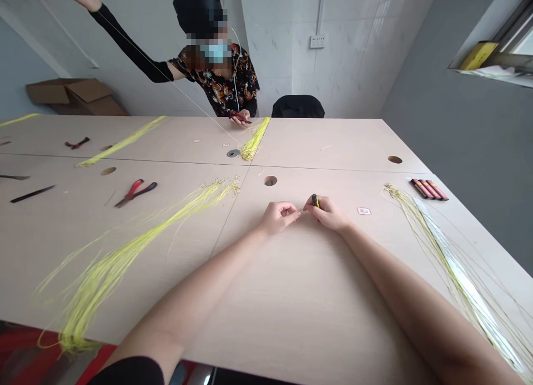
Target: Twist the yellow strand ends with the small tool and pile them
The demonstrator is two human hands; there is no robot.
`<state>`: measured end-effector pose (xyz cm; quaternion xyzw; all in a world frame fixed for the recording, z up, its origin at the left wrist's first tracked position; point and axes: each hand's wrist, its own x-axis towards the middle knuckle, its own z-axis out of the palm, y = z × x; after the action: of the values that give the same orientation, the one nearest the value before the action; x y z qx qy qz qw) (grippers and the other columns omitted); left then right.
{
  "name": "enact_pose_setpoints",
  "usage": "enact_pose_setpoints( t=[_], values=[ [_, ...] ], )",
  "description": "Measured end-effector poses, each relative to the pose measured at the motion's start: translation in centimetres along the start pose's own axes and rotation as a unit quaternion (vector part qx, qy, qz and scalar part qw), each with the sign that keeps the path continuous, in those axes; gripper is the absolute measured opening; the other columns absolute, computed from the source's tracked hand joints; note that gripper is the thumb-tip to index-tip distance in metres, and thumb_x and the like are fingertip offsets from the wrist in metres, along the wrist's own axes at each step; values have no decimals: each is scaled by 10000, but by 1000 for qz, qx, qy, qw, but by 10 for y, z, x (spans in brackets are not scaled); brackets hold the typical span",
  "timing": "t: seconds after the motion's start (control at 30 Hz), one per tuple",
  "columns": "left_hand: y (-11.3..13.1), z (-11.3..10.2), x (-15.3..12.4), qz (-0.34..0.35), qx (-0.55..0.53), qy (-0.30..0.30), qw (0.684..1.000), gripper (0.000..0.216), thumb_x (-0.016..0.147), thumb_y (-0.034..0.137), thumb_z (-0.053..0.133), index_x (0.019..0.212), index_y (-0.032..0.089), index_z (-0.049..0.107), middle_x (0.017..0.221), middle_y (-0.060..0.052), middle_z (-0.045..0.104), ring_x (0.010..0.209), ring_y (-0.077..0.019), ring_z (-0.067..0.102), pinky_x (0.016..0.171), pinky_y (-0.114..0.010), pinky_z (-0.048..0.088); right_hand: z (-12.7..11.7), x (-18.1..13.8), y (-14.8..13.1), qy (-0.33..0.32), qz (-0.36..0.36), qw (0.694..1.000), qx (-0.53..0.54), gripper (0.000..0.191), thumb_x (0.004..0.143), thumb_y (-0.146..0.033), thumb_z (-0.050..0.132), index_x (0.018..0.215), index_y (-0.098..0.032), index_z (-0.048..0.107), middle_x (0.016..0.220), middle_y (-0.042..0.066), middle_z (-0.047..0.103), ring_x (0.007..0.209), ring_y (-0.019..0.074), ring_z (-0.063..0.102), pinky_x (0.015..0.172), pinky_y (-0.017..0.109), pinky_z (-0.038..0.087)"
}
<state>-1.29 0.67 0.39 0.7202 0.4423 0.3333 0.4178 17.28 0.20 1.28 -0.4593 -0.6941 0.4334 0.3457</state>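
Observation:
Close together above the table (291, 296), my two hands meet almost fingertip to fingertip. My left hand (280, 217) pinches with thumb and forefinger; a tiny thin piece seems to show at the tips, too small to name. My right hand (328, 214) is closed around a small tool with a black and yellow handle (316, 201), its working end hidden by the fingers. To the left lies a bundle of yellow threads (166, 218) with small metal bits at its far end. A second thread bundle (433, 235) rests on a pale strip at the right.
Red-and-black pliers (135, 193) and a dark slim tool (32, 193) lie on the left. Several red-and-black batteries (428, 189) sit at the right edge. A round hole (270, 181) opens beyond my hands. Across the table, a co-worker (216, 69) holds a long thread and pliers.

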Motion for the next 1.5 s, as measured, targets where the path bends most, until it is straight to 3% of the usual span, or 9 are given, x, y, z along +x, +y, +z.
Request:
enact_pose_setpoints(
  t=[0.43,1.07,1.5],
  values=[
    [3,-1,-1,2,-19,-4,1000,297,724,395,599,575,141,559,476,52,412,458,-60,312,461,-215,232,2,2,5,13,-18,999,-24,225,782,-362,465,762,-162,566,555,-36,439,541,110,399,544,261,327],
    [3,-1,0,16,4,-1,1000,289,733,378,584,571,140,553,475,58,386,471,-59,301,477,-219,232,3,1,4,-3,-22,999,-40,274,816,-375,455,622,-200,373,545,-45,369,530,95,341,532,261,269],
    [2,0,-1,11,1,1,1000,297,727,389,593,568,141,554,475,50,400,477,-63,309,472,-220,223,4,2,1,-10,-29,998,-58,266,810,-381,459,634,-182,447,548,-47,354,530,87,318,524,250,270]
  ],
)
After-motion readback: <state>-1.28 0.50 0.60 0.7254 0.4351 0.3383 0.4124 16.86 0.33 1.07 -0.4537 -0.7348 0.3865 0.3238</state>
